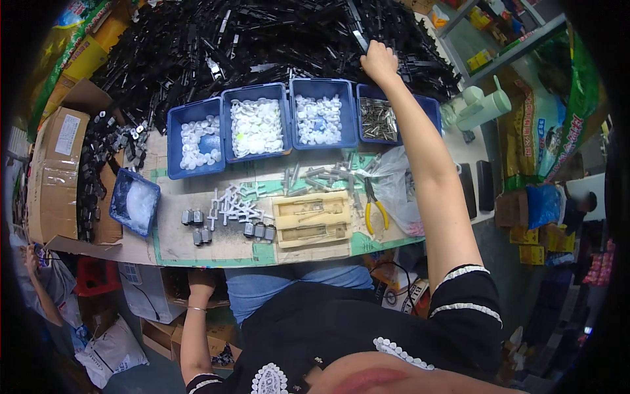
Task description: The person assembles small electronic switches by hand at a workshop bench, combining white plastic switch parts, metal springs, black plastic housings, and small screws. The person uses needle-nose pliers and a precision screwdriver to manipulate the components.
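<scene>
My right arm stretches across the table to a large heap of black plastic parts (pixel 275 39). Up there my right hand (pixel 380 62) has its fingers curled around the end of a long black plastic part (pixel 358 34) with a shiny section. Low on the left, my left hand (pixel 201 281) is just below the table's front edge, its fingers hidden. On the table lie a cream block with two slots (pixel 312 238), yellow-handled pliers (pixel 376 213), grey T-shaped pieces (pixel 233 205), grey cylinders (pixel 321 174) and several small grey blocks (pixel 259 230).
Blue bins with white round caps (pixel 256 128) and one with metal pins (pixel 378 121) stand before the heap. A smaller blue bin (pixel 134 200) holds white stuff. Beside it is an open carton (pixel 59 171). Clear plastic bag (pixel 397 187) and pale green cups (pixel 482 108) sit right.
</scene>
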A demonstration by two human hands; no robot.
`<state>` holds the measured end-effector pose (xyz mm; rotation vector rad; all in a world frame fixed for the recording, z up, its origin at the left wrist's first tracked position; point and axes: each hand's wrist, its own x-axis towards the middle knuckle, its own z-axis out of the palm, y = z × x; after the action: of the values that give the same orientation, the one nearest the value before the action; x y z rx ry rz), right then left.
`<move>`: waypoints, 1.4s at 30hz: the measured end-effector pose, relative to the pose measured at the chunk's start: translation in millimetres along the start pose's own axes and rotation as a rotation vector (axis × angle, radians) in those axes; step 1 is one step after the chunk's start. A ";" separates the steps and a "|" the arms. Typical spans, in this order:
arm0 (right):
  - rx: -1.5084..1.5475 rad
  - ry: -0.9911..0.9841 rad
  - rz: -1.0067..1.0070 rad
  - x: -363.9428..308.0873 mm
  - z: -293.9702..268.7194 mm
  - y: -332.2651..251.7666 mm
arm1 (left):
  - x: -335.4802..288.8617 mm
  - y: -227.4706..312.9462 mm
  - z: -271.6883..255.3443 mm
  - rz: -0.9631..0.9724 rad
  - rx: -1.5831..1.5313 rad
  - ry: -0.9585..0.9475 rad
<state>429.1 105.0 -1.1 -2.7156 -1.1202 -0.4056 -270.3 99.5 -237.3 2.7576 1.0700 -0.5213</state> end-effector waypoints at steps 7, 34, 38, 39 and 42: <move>0.263 0.108 -0.072 19.9 20.6 22.1 | -24.8 70.6 -155.0 -0.040 -0.126 -0.031; 1.851 -0.503 -0.314 -288.1 -139.1 -72.3 | 52.0 236.7 -266.4 0.090 -2.758 -0.474; 1.499 -0.301 -0.215 -324.0 -138.4 -79.3 | 20.1 265.1 -255.4 0.029 -2.855 -0.639; 1.360 -0.307 -0.274 -324.5 -139.6 -74.5 | 14.2 263.3 -258.9 -0.039 -2.607 -0.616; 0.893 -0.236 -0.440 -316.6 -140.9 -72.9 | 9.4 240.2 -260.7 0.032 -1.844 -0.192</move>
<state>136.4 -90.6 36.9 -1.7589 -1.4917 0.3204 -31.8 -6.9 2.7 1.0406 0.7136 0.2228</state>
